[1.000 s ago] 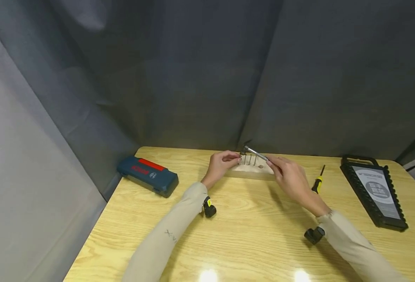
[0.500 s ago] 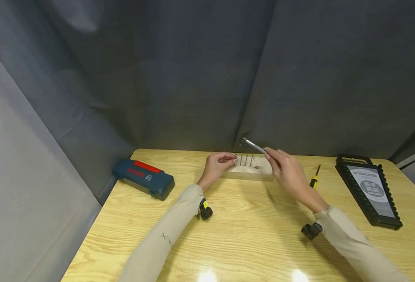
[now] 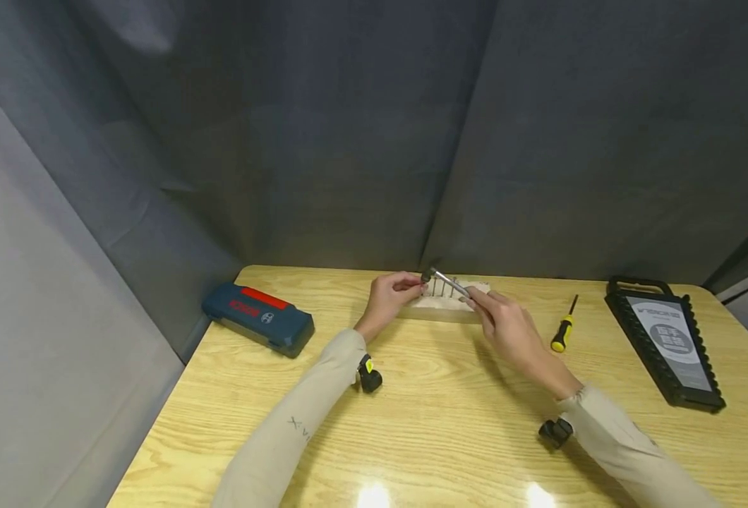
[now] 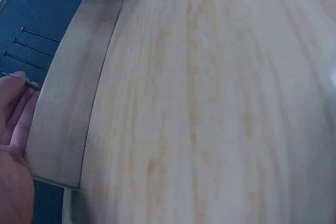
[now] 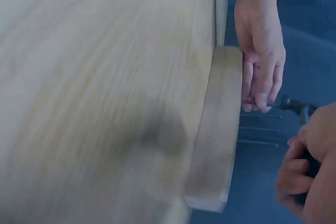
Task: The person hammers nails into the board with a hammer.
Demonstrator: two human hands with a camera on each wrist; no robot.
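Observation:
At the far side of the table, a pale wooden block (image 3: 440, 312) lies flat with nails standing upright in it. My left hand (image 3: 385, 302) pinches the leftmost nail (image 4: 32, 85) between thumb and fingers, low against the block. Three other nails (image 4: 34, 48) rise in a row beside it. My right hand (image 3: 509, 326) grips a small claw hammer (image 3: 451, 283) by its metal handle. In the right wrist view the hammer head (image 5: 293, 104) is right at the top of the pinched nail, with the right fingers curled round the handle.
A dark blue Bosch case (image 3: 258, 319) lies at the left. To the right are a yellow-and-black screwdriver (image 3: 563, 333) and a black wrench rack (image 3: 669, 346). A dark curtain (image 3: 348, 141) hangs behind the table's far edge.
The hammer head, low at the nail a second ago, rose half a second ago and has come down again onto the nail's top. The left hand keeps its pinch.

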